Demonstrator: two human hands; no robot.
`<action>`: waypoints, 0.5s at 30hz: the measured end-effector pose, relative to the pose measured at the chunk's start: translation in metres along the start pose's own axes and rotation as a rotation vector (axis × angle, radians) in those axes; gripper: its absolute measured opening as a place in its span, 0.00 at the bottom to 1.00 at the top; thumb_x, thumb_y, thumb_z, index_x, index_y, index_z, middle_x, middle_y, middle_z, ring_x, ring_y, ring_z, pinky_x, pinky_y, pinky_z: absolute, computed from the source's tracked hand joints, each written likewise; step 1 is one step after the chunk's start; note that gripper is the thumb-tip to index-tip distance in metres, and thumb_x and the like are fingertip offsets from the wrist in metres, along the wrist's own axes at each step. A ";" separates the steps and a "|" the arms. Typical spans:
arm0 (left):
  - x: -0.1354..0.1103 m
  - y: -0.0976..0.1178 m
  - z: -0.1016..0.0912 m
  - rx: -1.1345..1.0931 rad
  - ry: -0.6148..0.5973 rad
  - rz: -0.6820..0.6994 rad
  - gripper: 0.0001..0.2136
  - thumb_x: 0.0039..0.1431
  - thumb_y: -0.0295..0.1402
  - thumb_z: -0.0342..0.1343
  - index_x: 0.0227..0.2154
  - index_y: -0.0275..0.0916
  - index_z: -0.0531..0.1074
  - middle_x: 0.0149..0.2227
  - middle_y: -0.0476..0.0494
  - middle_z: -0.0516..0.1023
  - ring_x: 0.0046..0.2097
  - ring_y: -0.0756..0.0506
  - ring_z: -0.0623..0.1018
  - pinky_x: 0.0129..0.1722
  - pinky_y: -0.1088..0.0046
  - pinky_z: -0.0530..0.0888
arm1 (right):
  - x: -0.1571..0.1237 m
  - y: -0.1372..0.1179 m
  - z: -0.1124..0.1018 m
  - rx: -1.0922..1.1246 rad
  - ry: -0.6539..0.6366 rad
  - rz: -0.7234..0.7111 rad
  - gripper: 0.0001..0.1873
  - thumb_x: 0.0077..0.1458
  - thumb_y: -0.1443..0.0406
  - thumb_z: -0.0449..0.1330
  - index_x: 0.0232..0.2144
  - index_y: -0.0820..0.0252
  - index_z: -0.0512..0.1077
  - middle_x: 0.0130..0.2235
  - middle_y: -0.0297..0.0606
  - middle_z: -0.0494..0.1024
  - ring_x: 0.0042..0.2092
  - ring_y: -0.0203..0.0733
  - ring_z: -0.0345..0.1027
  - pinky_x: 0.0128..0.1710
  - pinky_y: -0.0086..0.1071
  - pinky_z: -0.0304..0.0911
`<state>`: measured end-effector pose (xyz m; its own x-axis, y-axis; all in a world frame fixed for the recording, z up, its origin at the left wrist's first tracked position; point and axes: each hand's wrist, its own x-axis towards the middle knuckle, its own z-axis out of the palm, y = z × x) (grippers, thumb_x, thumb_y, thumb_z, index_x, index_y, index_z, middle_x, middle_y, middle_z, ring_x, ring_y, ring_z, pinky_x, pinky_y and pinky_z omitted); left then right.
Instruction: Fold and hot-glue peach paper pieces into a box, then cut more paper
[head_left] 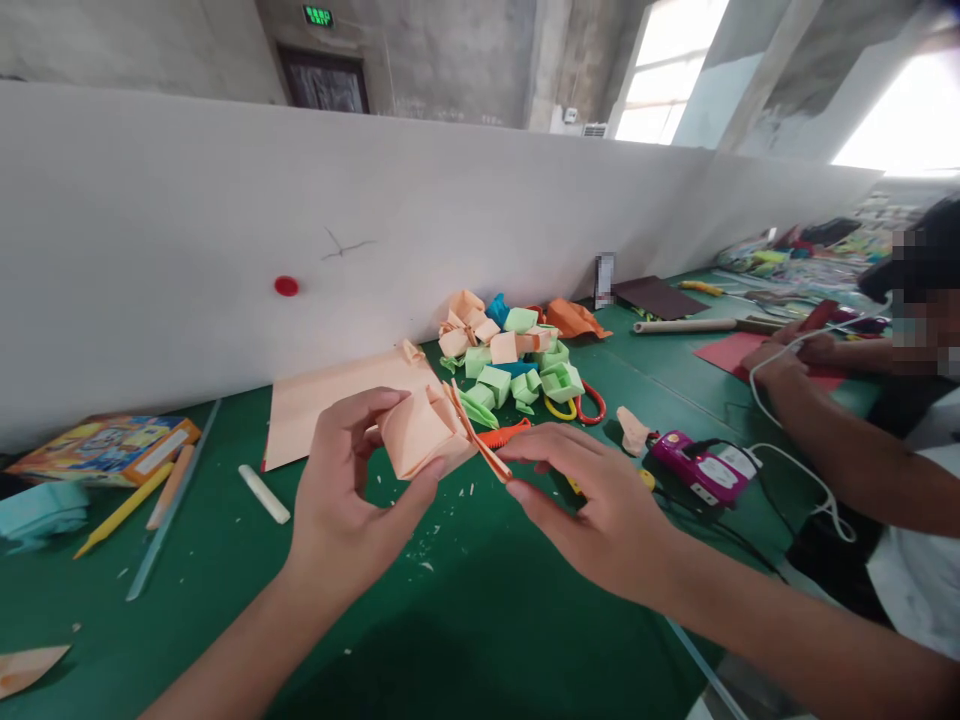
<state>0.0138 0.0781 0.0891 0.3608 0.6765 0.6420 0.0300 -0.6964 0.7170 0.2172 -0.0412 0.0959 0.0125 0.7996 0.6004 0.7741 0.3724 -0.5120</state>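
My left hand (349, 480) holds a peach folded-paper box (424, 435) between thumb and fingers above the green table. The thumb and index finger of my right hand (592, 500) pinch the end of a thin folded paper strip (480, 440) in orange-peach. This strip lies against the right side of the box; whether the two are joined, I cannot tell. Behind my hands is a pile of folded paper pieces (495, 385) in light green, peach and blue. Scissors (589, 403) with red and yellow handles lie partly under that pile.
A peach paper sheet (307, 410) lies by the white partition (150, 230). On the left are a colourful box (105, 450), a yellow pen (124, 510) and a glue stick (264, 495). A purple power strip (701, 467) with cables sits right, near another person's arm (817, 430).
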 end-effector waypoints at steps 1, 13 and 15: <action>0.000 -0.001 0.000 -0.002 0.009 0.000 0.25 0.58 0.35 0.67 0.56 0.49 0.65 0.56 0.41 0.72 0.59 0.39 0.75 0.57 0.53 0.78 | 0.000 0.000 0.000 0.002 0.001 -0.014 0.11 0.66 0.66 0.57 0.50 0.54 0.73 0.47 0.40 0.83 0.48 0.46 0.77 0.46 0.40 0.73; -0.006 0.000 0.004 -0.035 0.044 0.077 0.23 0.58 0.32 0.66 0.54 0.48 0.65 0.51 0.43 0.71 0.52 0.42 0.76 0.48 0.61 0.80 | 0.002 0.003 0.011 0.063 0.020 -0.102 0.11 0.66 0.64 0.62 0.50 0.55 0.75 0.57 0.44 0.80 0.59 0.48 0.73 0.58 0.48 0.71; -0.004 0.000 0.004 -0.073 0.041 0.115 0.23 0.58 0.30 0.66 0.53 0.48 0.66 0.50 0.43 0.71 0.51 0.43 0.77 0.46 0.63 0.81 | 0.002 0.003 0.011 0.133 -0.029 -0.098 0.15 0.65 0.63 0.62 0.54 0.55 0.73 0.59 0.44 0.78 0.62 0.48 0.71 0.60 0.48 0.70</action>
<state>0.0158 0.0739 0.0854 0.3196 0.6032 0.7307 -0.0776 -0.7519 0.6546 0.2125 -0.0335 0.0884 -0.0785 0.7688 0.6347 0.6798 0.5070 -0.5300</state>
